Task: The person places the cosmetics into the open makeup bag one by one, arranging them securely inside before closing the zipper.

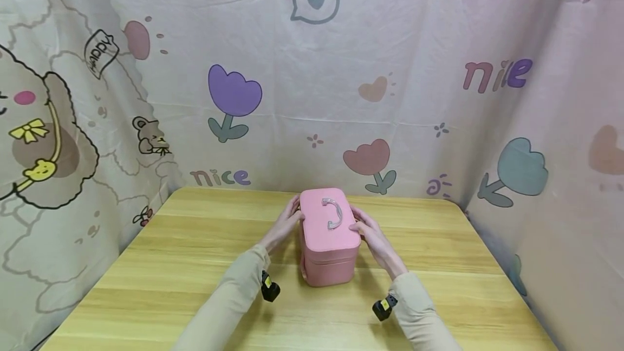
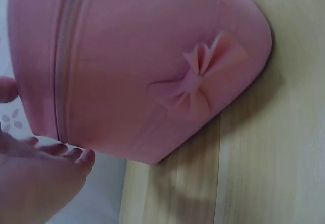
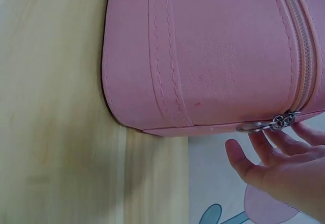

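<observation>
A pink vanity case (image 1: 327, 221) stands upright on the wooden table, with a silver handle (image 1: 332, 213) on its lid. My left hand (image 1: 284, 226) is at its left side, thumb at the lid's edge and fingers reaching round the far corner. On the opposite side, my right hand (image 1: 372, 238) rests its thumb on the lid's edge. In the right wrist view, its loosely bent fingers lie right by the metal zipper pull (image 3: 271, 123). A pink bow (image 2: 193, 82) decorates the side facing the left wrist camera. The zipper (image 3: 303, 46) appears closed along the stretch in view.
The wooden table (image 1: 205, 253) extends around the case, its far edge close behind it. A printed curtain (image 1: 312, 69) hangs behind and along both sides. Small black cameras (image 1: 270, 287) are worn on both wrists, over beige sleeves (image 1: 229, 291).
</observation>
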Tool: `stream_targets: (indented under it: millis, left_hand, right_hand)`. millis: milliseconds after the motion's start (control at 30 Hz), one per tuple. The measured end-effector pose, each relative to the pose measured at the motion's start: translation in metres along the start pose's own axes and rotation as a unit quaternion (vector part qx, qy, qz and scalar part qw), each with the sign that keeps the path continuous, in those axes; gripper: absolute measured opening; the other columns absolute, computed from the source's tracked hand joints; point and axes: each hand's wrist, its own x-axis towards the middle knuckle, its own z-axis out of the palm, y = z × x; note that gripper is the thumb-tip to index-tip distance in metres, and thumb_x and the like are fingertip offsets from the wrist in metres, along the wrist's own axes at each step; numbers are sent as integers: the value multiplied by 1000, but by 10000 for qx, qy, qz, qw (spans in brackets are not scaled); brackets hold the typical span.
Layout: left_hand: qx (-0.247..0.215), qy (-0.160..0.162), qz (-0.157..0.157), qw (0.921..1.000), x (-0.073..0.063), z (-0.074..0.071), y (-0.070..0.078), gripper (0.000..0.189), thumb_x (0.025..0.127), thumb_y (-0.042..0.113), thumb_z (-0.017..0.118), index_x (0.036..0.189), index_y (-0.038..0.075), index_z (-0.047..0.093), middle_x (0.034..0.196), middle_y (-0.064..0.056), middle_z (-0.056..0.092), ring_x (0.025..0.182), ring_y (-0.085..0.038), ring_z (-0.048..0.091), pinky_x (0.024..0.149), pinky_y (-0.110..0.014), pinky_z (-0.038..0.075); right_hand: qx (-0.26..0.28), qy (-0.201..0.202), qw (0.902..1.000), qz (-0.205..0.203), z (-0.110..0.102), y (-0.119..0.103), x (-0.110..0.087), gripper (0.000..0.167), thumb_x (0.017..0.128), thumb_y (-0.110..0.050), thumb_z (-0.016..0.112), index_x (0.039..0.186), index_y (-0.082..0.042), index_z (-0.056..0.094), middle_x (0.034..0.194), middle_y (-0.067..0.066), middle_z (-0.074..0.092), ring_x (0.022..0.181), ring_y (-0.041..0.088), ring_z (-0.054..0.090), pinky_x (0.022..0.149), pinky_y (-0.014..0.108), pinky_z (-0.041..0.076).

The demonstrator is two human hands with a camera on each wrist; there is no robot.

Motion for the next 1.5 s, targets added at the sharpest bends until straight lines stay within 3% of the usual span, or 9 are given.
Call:
stream_targets:
  millis: [67,200,333,500,633,800,1033,1333,1500]
  left_hand:
    - [-82,-126,69,9999,2,0,-1,75,95,4,45,159,-6,7,167,-28,9,156,-43,9,128,-53,10]
    - [-130,-225,145,9996,5,-1,-2,77,93,4,46,159,-5,8,167,-28,10,156,-43,10,128,-54,10]
    - [-121,-261,121,9995,6,-1,-3,79,91,3,47,159,-6,8,167,-27,12,156,-43,11,128,-54,10]
    - [-127,-242,16,9996,6,-3,0,81,90,5,48,159,-5,7,167,-27,12,155,-43,12,128,-56,11]
    - [-119,-279,-177,9994,5,-5,1,83,90,9,50,160,-1,7,168,-24,12,156,-42,12,126,-61,12]
    - [-74,-328,-383,9987,4,-7,1,83,91,14,51,161,4,8,168,-21,13,156,-40,13,123,-66,14]
    - [9,-188,-344,9992,3,-8,0,83,89,13,53,161,3,11,165,-25,21,154,-43,21,123,-64,20]
    - [192,-53,-175,9996,0,-10,-1,84,87,8,56,160,1,14,162,-30,23,150,-51,22,124,-57,23]
    - [360,-59,-243,9990,-6,-11,2,91,87,10,61,161,3,8,160,-30,18,151,-53,17,125,-56,21]
  right_hand:
    - [-134,0,9999,-55,1,-1,-2,66,96,-10,48,159,-5,26,165,19,26,149,36,32,106,32,36]
    - [-423,189,9985,-297,4,-2,-10,69,98,-14,53,158,1,23,164,23,26,150,42,30,121,49,33]
    - [-648,268,9962,-514,4,2,-24,79,94,-20,64,158,0,23,163,23,29,149,43,31,123,57,28]
    - [-728,-173,9935,-854,3,11,-32,89,89,-20,74,160,-8,23,162,21,32,147,39,33,118,51,37]
    - [-713,-204,9918,-1045,0,15,-31,91,86,-17,78,159,-6,25,160,21,35,146,39,35,115,46,41]
    - [-684,-223,9922,-1014,-1,13,-31,92,84,-17,79,158,-3,26,160,23,36,146,41,36,115,48,40]
    - [-527,-347,9933,-972,-3,14,-30,90,86,-18,77,158,-4,26,163,20,32,150,39,31,118,47,35]
    - [-515,-294,9934,-985,-11,18,-28,85,89,-13,74,158,-2,26,163,22,31,150,37,30,118,37,36]
    - [-696,161,9924,-1006,-15,17,-31,77,87,-10,75,153,-4,36,154,22,43,134,19,45,109,32,42]
